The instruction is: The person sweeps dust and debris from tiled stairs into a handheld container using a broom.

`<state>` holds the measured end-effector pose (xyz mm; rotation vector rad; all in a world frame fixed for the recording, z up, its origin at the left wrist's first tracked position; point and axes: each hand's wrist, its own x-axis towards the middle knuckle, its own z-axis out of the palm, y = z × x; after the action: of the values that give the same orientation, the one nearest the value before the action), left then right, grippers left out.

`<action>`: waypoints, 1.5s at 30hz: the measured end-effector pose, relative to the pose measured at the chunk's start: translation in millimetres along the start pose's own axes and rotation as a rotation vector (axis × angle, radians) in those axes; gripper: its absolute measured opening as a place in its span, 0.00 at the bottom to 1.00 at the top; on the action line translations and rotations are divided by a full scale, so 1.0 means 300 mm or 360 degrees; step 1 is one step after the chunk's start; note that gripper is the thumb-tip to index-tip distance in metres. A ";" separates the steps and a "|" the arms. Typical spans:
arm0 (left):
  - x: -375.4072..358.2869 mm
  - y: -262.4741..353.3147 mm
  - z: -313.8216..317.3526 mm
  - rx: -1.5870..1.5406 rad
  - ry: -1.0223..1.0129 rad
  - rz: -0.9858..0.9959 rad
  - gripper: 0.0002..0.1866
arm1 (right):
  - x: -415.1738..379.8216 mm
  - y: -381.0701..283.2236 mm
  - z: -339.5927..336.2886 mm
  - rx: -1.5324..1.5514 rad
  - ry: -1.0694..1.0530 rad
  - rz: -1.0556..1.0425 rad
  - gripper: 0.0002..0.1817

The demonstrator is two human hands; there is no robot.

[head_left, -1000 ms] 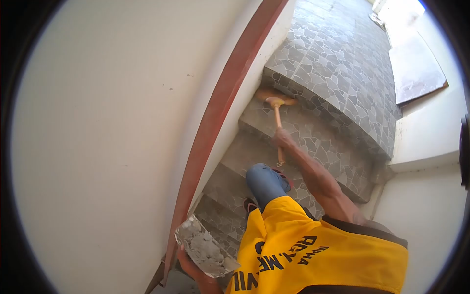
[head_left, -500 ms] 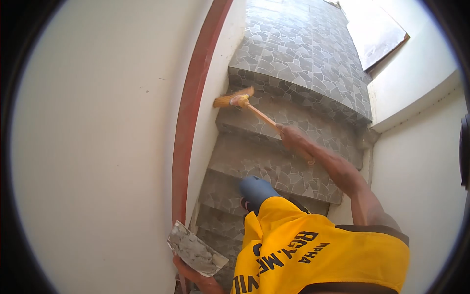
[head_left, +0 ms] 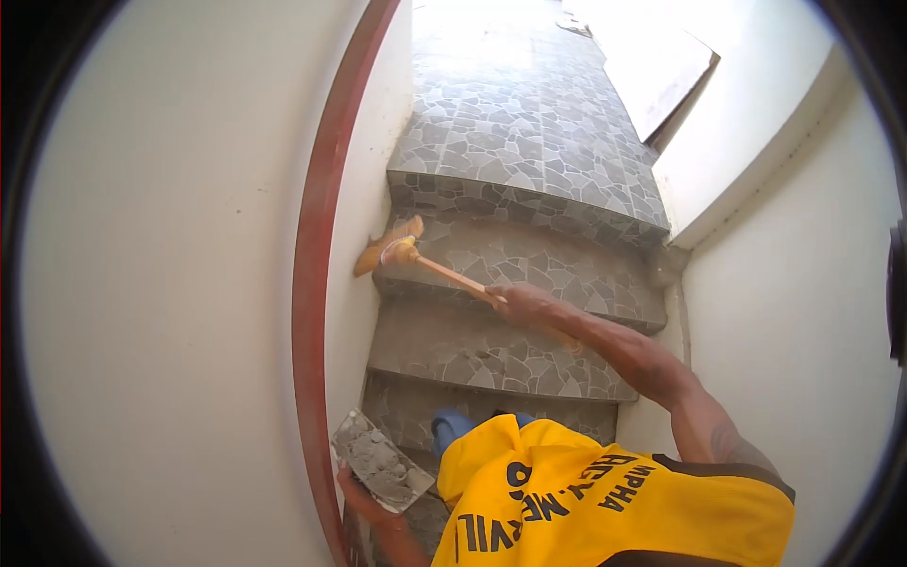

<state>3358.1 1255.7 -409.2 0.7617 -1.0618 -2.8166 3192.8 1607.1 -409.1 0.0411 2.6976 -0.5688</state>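
My right hand is closed around the wooden handle of a broom, whose short end sticks out past the wrist. The bristles touch the left end of a dusty step, beside the white wall. Lower left, my left hand grips a dustpan from its left side; part of the hand is hidden behind it. Lumpy grey dirt covers the pan, which is held next to the red rail, above the lower steps.
Stone-patterned stairs rise to a bright tiled landing. A red rail runs along the left wall. A white wall closes the right side, and a pale panel leans at upper right. My yellow vest hides the lower steps.
The camera view has shifted, so the stairs sit lower and further left. The broom head has come slightly toward the front edge of its step. Both hands keep their holds.
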 end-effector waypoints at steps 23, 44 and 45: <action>0.378 0.095 0.216 0.0358 -0.0214 -0.0486 0.25 | -0.555 0.681 0.029 0.1908 0.1001 0.1571 0.07; -0.021 -0.491 0.836 0.1200 -0.0299 -0.0156 0.24 | -0.921 1.185 0.009 0.0674 0.0839 0.1239 0.23; -0.029 -0.511 0.881 0.1118 -0.0308 -0.0199 0.23 | -0.917 1.228 0.044 0.0460 0.0796 0.1245 0.25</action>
<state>3265.3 1536.4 -331.3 0.5945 -2.1562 -2.6305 3491.3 1953.4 -458.9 1.4005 2.6854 -0.7388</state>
